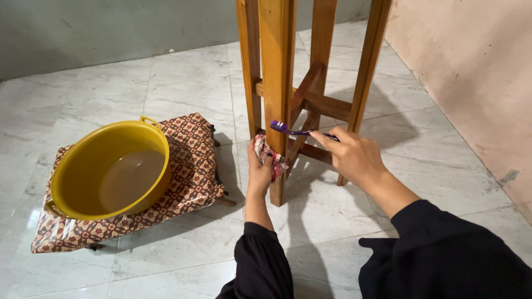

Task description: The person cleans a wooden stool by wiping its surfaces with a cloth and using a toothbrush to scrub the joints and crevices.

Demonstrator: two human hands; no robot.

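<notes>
My right hand [352, 156] grips a purple toothbrush [289, 130], whose bristled head rests against the front leg of a tall wooden stool [276, 66]. My left hand [259, 171] presses a crumpled red and white patterned cloth [271, 158] against the same leg, lower down, near the floor. Both arms wear black sleeves.
A yellow plastic basin [88, 166] with water in it stands at the left on a low stand covered by a brown patterned cloth [191, 166]. The floor is pale marble tile [388, 111]. A pinkish wall [476, 72] runs along the right, a grey wall along the back.
</notes>
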